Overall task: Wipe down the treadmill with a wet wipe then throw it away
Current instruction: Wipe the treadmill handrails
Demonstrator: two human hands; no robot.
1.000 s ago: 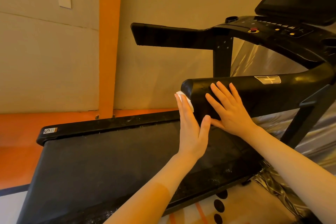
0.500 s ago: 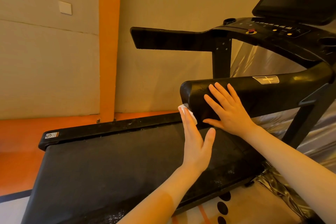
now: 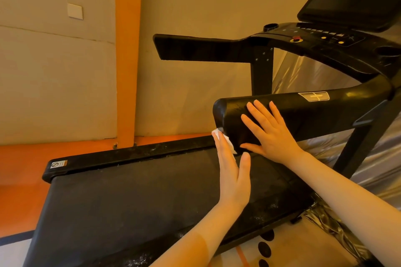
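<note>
The treadmill [image 3: 152, 197] in front of you is black all over: a wide dark belt, a side rail with a small warning sticker, a thick padded handrail [image 3: 303, 112] with a glossy, slightly damp-looking sheen and a pale plus-marked patch on top, and a console with a red knob and yellow buttons under a dark screen. The wet wipe [image 3: 225, 138] is a small white wad (only a corner and an edge of it show) sitting at the lower rounded end of that near handrail, between the rail and your left fingers.

Your left hand [image 3: 233, 175] stands edge-up, fingers straight and together, thumb held out to the side, its grip flat and pressing the wipe against the rail's end. Your right hand [image 3: 271, 132] lies palm-down on the side of the same handrail, fingers spread wide and straight, thumb pointing towards the left hand, holding nothing.
</note>
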